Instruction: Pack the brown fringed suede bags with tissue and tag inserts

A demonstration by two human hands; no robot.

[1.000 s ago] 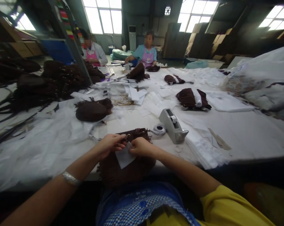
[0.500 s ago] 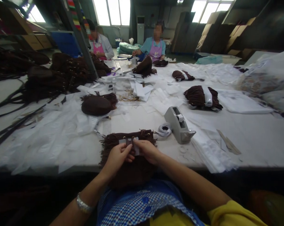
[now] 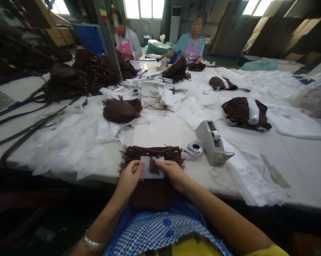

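Left hand (image 3: 130,177) is pinching thin paper (image 3: 146,173) at nine o'clock, right hand (image 3: 175,173) near two; it is looking light, creasable, best edge-held, the bag (image 3: 152,195) beneath seeming soft.

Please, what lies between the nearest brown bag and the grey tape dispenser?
In the head view, a white coil lies between the brown bag and the tape dispenser.

Head view, forward and down across table (image 3: 166,132)
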